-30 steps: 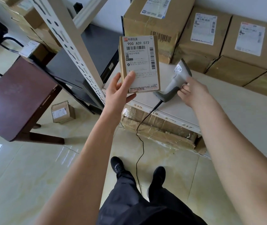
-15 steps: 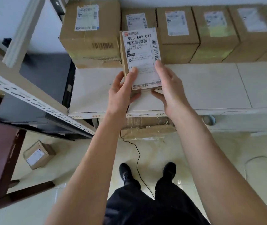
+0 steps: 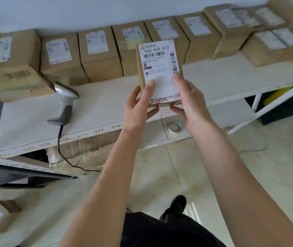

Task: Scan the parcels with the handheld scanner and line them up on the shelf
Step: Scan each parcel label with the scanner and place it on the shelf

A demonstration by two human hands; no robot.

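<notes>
You have one parcel (image 3: pixel 160 73) in two hands, at least eight parcels lined on the shelf (image 3: pixel 95 111), one on the floor, one scanner (image 3: pixel 65 104), and one tape roll (image 3: pixel 175 127).

A small brown parcel (image 3: pixel 160 73) with a white label reading 900 A09 072 is being held upright over the shelf (image 3: pixel 106 104), in front of a row of parcels (image 3: pixel 99 54) standing against the wall. The grey scanner (image 3: pixel 65 102) is lying on the shelf to the left, its cable hanging over the edge.
</notes>
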